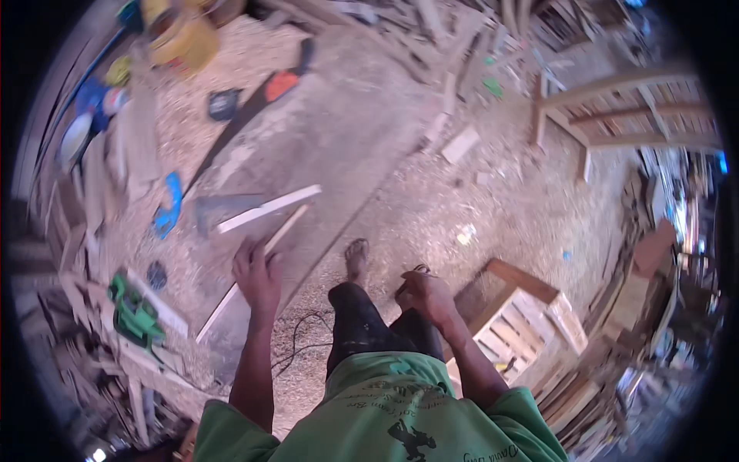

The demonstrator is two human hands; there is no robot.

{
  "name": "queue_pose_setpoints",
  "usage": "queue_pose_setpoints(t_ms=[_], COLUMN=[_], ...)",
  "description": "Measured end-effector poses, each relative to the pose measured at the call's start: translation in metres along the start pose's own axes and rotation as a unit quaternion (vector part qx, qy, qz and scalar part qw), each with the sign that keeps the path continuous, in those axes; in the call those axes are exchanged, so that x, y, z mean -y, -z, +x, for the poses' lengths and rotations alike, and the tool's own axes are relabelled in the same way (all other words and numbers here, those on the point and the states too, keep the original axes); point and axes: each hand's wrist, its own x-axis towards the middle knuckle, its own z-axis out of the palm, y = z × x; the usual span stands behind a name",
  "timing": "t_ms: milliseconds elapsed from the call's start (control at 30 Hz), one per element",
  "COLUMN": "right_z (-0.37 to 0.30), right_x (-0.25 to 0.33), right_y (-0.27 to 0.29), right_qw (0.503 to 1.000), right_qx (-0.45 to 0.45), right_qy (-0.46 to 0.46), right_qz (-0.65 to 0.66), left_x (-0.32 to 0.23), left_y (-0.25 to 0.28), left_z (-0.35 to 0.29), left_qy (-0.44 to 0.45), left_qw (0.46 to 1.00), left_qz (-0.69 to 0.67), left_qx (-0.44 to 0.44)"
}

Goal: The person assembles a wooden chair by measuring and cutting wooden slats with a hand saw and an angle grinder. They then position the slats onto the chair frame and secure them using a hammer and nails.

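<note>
Here, a thin wooden strip [254, 269] is grasped by the left hand [258, 277] above the desk [339, 146]. The right hand [426, 296] is kept loosely clenched near the knee, and nothing is seen in it.

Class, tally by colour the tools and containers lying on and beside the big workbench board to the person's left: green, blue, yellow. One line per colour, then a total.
Green: 1, the power tool near the left hand.
Blue: 1, the blue handle.
Yellow: 1, the yellow container.
Total: 3
</note>
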Motion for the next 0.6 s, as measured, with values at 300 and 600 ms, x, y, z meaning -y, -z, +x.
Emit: queue_pose_setpoints(t_ms=[300, 600], right_z=[-0.067, -0.237], right_x=[-0.082, -0.315], right_y=[0.0, 0.045], right_qw=[0.984, 0.87], right_qx=[-0.057, -0.433], right_qy=[0.044, -0.126], right_qz=[0.165, 0.201], left_x=[-0.256, -0.562], left_y=[-0.072, -0.23], left_z=[-0.059, -0.293], left_qy=[-0.157, -0.001], left_qw=[0.96, 0.839], left_qz=[-0.099, -0.341], left_qx=[0.209, 0.424])
